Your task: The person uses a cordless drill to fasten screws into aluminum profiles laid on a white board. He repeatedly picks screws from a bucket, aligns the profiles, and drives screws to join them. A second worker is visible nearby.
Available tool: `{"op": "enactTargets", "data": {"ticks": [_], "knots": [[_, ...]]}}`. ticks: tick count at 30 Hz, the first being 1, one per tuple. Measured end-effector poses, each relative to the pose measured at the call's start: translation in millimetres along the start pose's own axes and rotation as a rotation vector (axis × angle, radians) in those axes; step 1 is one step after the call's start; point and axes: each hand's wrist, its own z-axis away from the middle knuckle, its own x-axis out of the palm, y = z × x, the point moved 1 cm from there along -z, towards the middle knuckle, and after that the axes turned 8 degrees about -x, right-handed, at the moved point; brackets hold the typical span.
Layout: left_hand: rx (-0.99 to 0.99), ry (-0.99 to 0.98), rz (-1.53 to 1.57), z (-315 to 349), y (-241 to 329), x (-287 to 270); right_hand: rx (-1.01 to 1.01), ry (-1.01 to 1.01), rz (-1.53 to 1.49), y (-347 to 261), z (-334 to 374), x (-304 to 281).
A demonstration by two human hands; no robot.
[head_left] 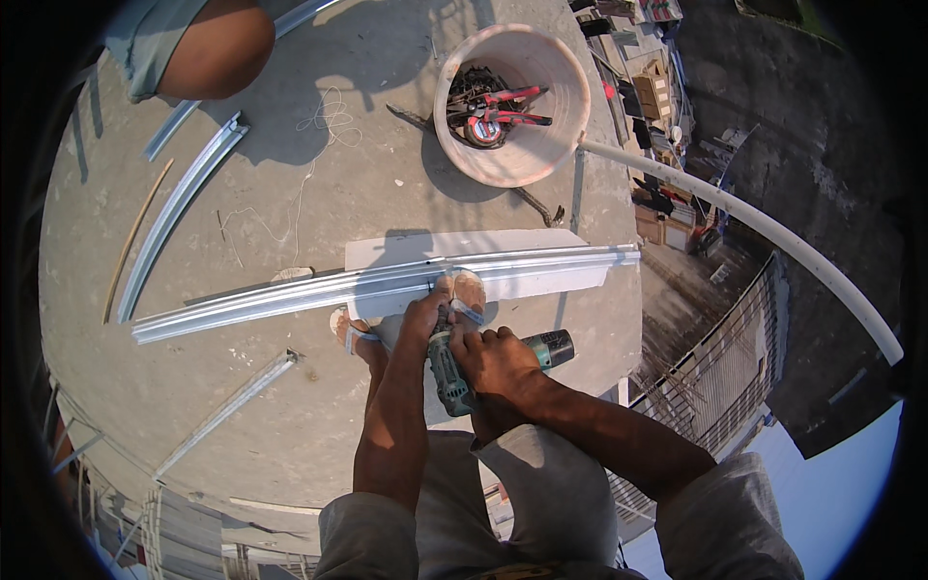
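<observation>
My right hand (498, 360) is wrapped round the grip of a green-and-black cordless drill (448, 375), whose chuck points away from me toward a long metal channel. At the chuck end, my left hand (425, 307) has its fingers closed close to the bit; whatever they pinch is too small to make out. Silvery metal channels (280, 307) lie side by side across the concrete floor, partly over a white board (541, 285). One sandaled foot (468, 293) is against the channels, right beside my left fingers. The other foot (354, 332) stands on the near side.
A pale bucket (565, 106) holds pliers-like red-handled tools and a tape measure (483, 130). More metal channels (179, 222) and a thin stick (140, 237) lie left. String (329, 121) tangles beyond. Another person's knee (217, 48) shows at upper left. The floor's edge drops away right, near a pale pipe (754, 201).
</observation>
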Motion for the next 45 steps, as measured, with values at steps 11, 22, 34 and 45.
{"op": "enactTargets", "data": {"ticks": [11, 22, 34, 45], "knots": [[-0.001, -0.012, -0.022, -0.7, 0.9, -2.3, -0.003, -0.101, 0.034, -1.4, -3.3, -3.4], [0.024, 0.022, 0.147, -5.0, 2.7, 3.1, -0.001, -0.166, 0.162, 1.9, -13.8, 5.8], [-0.115, -0.198, 0.508, -6.5, 5.0, -5.7, 0.017, -0.163, 0.065, 3.6, -14.0, 2.6], [-0.184, -0.098, 0.500, -2.0, 14.7, 3.4, 0.035, -0.152, 0.017, 6.6, -16.0, -1.9]]}}
